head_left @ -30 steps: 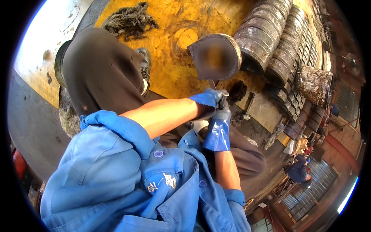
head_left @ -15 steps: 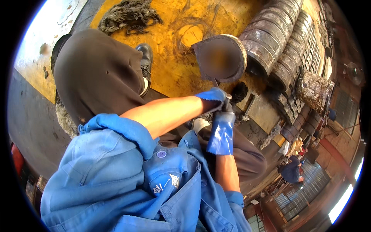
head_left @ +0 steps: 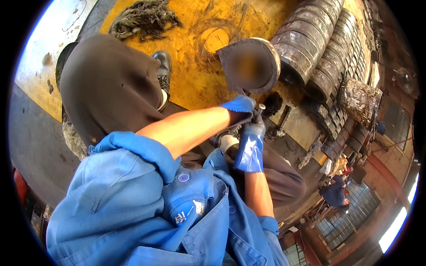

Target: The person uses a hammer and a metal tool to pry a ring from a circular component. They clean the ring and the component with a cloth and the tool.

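Left hand (head_left: 239,106): blue-gloved, just right of the frame's centre; fingers curled closed, apparently about a thin dark stem (head_left: 245,92), their far side hidden
Right hand (head_left: 254,128): blue-gloved, just below the left hand and slightly to its right, wrist toward the bottom of the frame; fingers wrapped tight around a rod (head_left: 262,107), whose pale round end shows above them
Disc (head_left: 230,60): upper centre of the frame, dark, cornered at its left, pale along its right rim, its middle too blurred to read
Line from hands to disc: the disc lies straight above both hands in the frame, the left hand nearer; the stem's long axis runs up from the left fingers to the disc's lower edge, though contact there is unclear; the rod's end stands right of the stem, apart from the disc
Rolls (head_left: 306,37): upper right, ridged, near the disc's right rim
Dark clump (head_left: 273,104): just right of the rod's end
Fibre heap (head_left: 144,20): upper left, on the yellow floor (head_left: 188,82)
Boot (head_left: 164,66): upper left of centre, well apart from both hands
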`<state>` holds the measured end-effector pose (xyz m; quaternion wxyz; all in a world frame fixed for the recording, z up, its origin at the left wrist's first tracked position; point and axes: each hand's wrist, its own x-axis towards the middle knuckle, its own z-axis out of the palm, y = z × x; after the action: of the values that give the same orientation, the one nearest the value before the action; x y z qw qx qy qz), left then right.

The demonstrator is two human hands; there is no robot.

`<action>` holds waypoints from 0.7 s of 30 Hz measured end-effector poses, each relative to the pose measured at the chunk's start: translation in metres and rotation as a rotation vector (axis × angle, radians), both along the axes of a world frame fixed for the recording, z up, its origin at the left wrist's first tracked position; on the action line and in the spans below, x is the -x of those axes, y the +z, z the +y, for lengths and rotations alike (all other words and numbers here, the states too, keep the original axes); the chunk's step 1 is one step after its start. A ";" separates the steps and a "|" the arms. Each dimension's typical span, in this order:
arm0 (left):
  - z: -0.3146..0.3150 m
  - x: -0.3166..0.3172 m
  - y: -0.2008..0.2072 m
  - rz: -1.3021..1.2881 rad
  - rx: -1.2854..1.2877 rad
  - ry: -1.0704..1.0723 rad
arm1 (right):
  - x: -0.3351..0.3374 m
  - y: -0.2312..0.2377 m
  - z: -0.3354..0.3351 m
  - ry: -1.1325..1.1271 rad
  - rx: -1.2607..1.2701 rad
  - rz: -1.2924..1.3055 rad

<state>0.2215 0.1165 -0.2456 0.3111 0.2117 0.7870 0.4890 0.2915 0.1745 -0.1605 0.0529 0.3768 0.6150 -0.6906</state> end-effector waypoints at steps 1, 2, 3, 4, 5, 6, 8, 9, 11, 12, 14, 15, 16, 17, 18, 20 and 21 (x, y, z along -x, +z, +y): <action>0.007 -0.003 -0.010 -0.142 -0.141 0.164 | -0.002 -0.011 0.006 -0.265 0.360 0.088; 0.000 -0.001 -0.009 -0.382 -0.213 0.234 | 0.001 -0.021 0.008 -0.154 0.130 0.036; -0.006 -0.004 -0.015 -0.614 -0.283 0.343 | 0.007 -0.021 0.002 -0.040 -0.107 -0.034; -0.004 0.000 -0.035 -1.038 -0.520 0.571 | 0.014 -0.020 -0.002 0.136 -0.317 -0.095; -0.005 0.031 -0.010 -1.257 0.045 0.508 | 0.019 -0.007 -0.010 0.316 -0.471 -0.193; -0.009 0.035 0.036 -1.194 0.097 0.550 | 0.015 0.007 -0.004 0.376 -0.550 -0.277; 0.003 0.023 0.012 -1.156 -0.119 0.675 | 0.025 0.026 -0.008 0.466 -0.551 -0.267; 0.005 0.023 0.015 -1.146 -0.123 0.688 | 0.024 0.025 0.001 0.438 -0.478 -0.188; 0.015 0.001 0.031 -0.885 -0.394 0.628 | 0.011 0.035 0.018 0.386 -0.376 -0.027; 0.016 -0.003 0.048 -0.902 -0.442 0.620 | 0.004 0.049 0.023 0.405 -0.463 -0.034; 0.009 0.001 0.102 -1.079 -0.453 0.626 | -0.009 0.054 0.038 0.244 -0.297 0.052; 0.002 0.001 0.113 -1.087 -0.497 0.632 | 0.000 0.072 0.025 0.253 -0.375 -0.047; -0.008 0.003 0.121 -1.161 -0.486 0.568 | 0.008 0.089 0.012 0.265 -0.445 -0.150; -0.013 0.005 0.117 -1.166 -0.545 0.603 | 0.021 0.107 -0.002 0.282 -0.511 -0.248; -0.016 0.008 0.115 -1.171 -0.603 0.639 | 0.024 0.101 -0.003 0.242 -0.483 -0.319; -0.010 0.007 0.088 -1.014 -0.608 0.722 | 0.031 0.089 -0.007 0.160 -0.432 -0.461; -0.012 0.005 0.082 -0.905 -0.578 0.695 | 0.030 0.088 -0.007 0.119 -0.380 -0.412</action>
<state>0.2162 0.1043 -0.1640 0.3662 -0.2077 0.4370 0.7948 0.2618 0.1673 -0.0727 0.1458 0.4757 0.7306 -0.4676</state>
